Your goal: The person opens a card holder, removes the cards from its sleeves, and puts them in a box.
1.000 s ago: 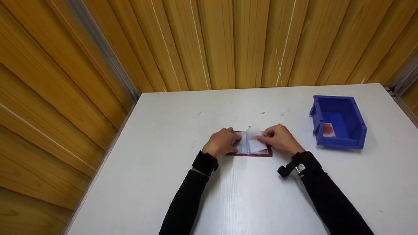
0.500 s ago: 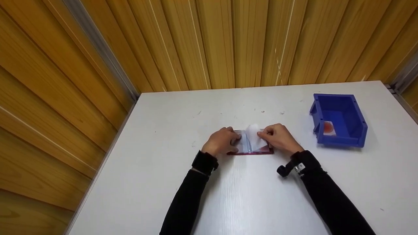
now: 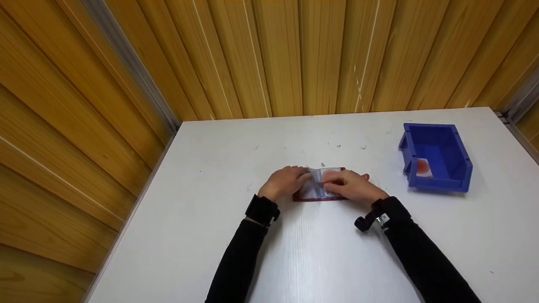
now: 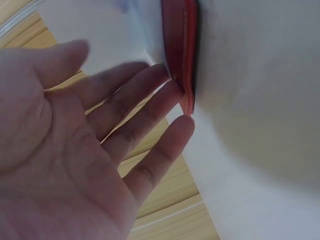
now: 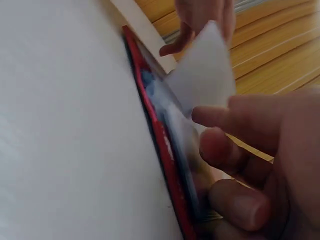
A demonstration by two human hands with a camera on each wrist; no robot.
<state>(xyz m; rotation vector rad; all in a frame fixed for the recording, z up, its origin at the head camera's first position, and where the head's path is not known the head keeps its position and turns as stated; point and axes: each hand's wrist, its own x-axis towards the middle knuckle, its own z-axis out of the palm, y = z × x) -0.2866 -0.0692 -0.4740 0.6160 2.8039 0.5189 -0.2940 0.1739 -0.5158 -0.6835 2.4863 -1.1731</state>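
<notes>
A small card holder (image 3: 310, 192) with a red cover and clear sleeves lies opened flat on the white table. My left hand (image 3: 285, 182) is at its left side, the fingers extended and touching the red cover edge (image 4: 177, 40) in the left wrist view. A whitish sleeve page (image 5: 205, 70) stands raised between my hands in the right wrist view. My right hand (image 3: 351, 185) reaches over the right half, loosely bent fingertips against or close to the page's base. Beneath that hand shows a card with a pinkish-red round print (image 3: 329, 171), partly covered.
A blue plastic bin (image 3: 438, 184) stands on the right of the white table (image 3: 202, 235). It has a label with a red circle (image 3: 422, 167) at its left side. Wood-look panels (image 3: 278, 59) rise behind and to the left.
The right hand has moved left toward the spine, and the page it pinched has swung over to the left. A card with a round print now shows on the right. The left hand stays nearly still.
</notes>
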